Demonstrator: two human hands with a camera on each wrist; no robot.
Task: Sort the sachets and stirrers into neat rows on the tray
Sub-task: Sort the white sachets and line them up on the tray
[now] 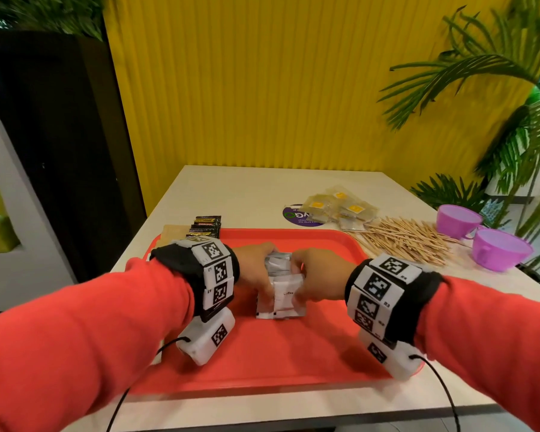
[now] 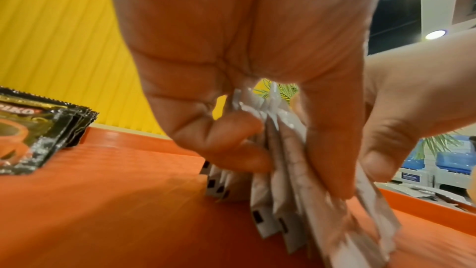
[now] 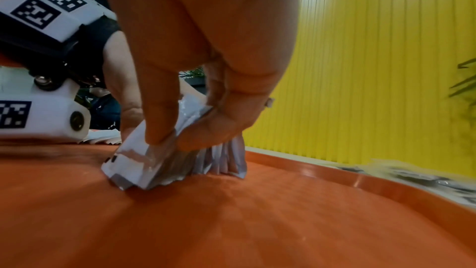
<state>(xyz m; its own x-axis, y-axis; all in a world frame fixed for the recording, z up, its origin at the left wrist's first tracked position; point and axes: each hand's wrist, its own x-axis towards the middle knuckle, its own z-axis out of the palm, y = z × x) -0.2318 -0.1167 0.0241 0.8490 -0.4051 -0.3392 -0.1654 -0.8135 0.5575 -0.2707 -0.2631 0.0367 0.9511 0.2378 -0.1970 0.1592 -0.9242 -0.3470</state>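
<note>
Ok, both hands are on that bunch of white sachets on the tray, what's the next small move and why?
Probably tap the bunch of white and silver paper sachets square against the red plastic tray. The left hand and right hand hold it upright from both sides, yet in the left wrist view its lower edges fan out unevenly.

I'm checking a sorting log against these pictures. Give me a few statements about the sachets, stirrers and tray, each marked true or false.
1. Both the left hand and the right hand grip the bundle of white and silver sachets. True.
2. That bundle stands on the red plastic tray. True.
3. The wooden stirrers lie in rows on the tray. False: they lie piled on the white table, right of it.
4. The two purple plastic cups sit on the tray. False: they stand on the table.
</note>
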